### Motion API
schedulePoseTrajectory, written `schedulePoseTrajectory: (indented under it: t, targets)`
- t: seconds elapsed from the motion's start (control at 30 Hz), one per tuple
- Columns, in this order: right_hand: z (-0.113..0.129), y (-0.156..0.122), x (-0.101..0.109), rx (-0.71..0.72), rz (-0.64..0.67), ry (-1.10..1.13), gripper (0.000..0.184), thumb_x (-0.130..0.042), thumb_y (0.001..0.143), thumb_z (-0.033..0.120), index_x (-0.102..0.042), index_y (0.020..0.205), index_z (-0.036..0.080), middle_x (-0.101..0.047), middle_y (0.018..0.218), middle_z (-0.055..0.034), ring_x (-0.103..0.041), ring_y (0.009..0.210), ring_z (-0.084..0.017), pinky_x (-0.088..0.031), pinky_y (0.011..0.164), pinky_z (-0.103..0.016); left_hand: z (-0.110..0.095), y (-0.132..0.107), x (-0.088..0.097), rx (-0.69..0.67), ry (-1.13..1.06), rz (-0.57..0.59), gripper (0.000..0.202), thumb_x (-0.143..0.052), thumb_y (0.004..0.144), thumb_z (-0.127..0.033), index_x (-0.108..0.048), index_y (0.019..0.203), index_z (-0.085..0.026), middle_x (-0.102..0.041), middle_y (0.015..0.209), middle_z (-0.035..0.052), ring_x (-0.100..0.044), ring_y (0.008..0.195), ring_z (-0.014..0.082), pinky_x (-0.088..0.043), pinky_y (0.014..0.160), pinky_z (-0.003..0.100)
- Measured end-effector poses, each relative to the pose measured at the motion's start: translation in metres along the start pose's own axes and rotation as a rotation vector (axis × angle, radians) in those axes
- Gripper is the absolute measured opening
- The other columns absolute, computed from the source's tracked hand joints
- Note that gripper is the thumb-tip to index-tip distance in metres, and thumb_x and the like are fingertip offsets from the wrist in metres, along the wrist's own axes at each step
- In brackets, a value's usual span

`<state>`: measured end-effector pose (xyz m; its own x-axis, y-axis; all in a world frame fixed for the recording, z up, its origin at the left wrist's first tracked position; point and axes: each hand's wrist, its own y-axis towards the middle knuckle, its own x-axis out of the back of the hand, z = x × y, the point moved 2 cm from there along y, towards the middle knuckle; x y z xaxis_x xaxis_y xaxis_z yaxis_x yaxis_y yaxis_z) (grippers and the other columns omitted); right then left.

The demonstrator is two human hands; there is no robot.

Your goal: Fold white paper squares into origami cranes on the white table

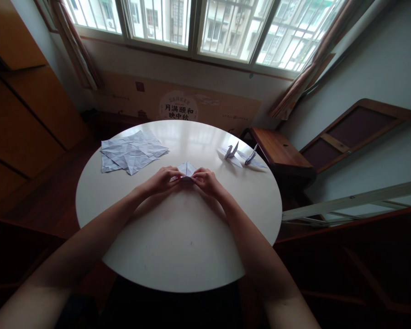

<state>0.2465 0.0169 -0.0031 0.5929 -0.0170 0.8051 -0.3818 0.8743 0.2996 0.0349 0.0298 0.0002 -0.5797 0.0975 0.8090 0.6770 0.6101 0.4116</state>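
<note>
A small folded piece of white paper (pixel 187 169) lies at the middle of the round white table (pixel 178 256), with a crease down its centre. My left hand (pixel 166 178) pinches its left edge between thumb and fingers. On the opposite edge, my right hand (pixel 207 180) grips the paper the same way. Both hands rest low, close to the tabletop, and their fingertips hide the paper's side corners.
Creased paper sheets (pixel 133 151) lie in an overlapping pile at the table's back left. Two folded paper cranes, one here (pixel 232 153) and another (pixel 251 157) beside it, stand at the back right. A wooden side table (pixel 277 146) is beyond the right edge.
</note>
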Motion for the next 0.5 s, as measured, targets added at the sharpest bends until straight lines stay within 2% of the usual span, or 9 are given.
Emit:
schedulePoseTrajectory:
  t: [0.17, 0.3, 0.4, 0.5]
  targets:
    - [0.004, 0.001, -0.002, -0.096, -0.002, -0.064, 0.018, -0.059, 0.091, 0.026, -0.076, 0.093, 0.021, -0.068, 0.100, -0.0079, -0.061, 0.094, -0.021, -0.044, 0.087, -0.034, -0.002, 0.001, -0.006, 0.084, 0.006, -0.081, 0.028, -0.054, 0.093, -0.023, -0.067, 0.117, -0.019, -0.070, 0.090, 0.0056, -0.065, 0.081, 0.0185, -0.050, 0.078, 0.030]
    - [0.007, 0.001, -0.007, -0.169, -0.031, -0.147, 0.019, -0.058, 0.092, 0.029, -0.073, 0.099, 0.021, -0.066, 0.095, -0.0076, -0.059, 0.094, -0.023, -0.042, 0.086, -0.035, -0.003, 0.003, -0.013, 0.170, 0.058, -0.131, 0.032, -0.053, 0.092, -0.020, -0.062, 0.123, -0.020, -0.067, 0.098, 0.0054, -0.065, 0.081, 0.0183, -0.051, 0.076, 0.030]
    - [0.011, 0.001, -0.009, -0.192, -0.048, -0.177, 0.021, -0.058, 0.091, 0.029, -0.069, 0.108, 0.024, -0.065, 0.094, -0.0069, -0.057, 0.094, -0.024, -0.041, 0.086, -0.036, -0.003, 0.005, -0.015, 0.187, 0.106, -0.132, 0.025, -0.054, 0.091, -0.018, -0.066, 0.113, -0.021, -0.063, 0.107, 0.0065, -0.065, 0.080, 0.0176, -0.051, 0.074, 0.030]
    - [0.015, 0.002, -0.010, -0.211, -0.044, -0.202, 0.021, -0.057, 0.091, 0.026, -0.068, 0.110, 0.025, -0.066, 0.098, -0.0074, -0.056, 0.097, -0.025, -0.040, 0.087, -0.037, -0.004, 0.006, -0.016, 0.129, 0.124, -0.097, 0.018, -0.054, 0.093, -0.018, -0.071, 0.097, -0.021, -0.062, 0.104, 0.0070, -0.065, 0.082, 0.0182, -0.050, 0.074, 0.030]
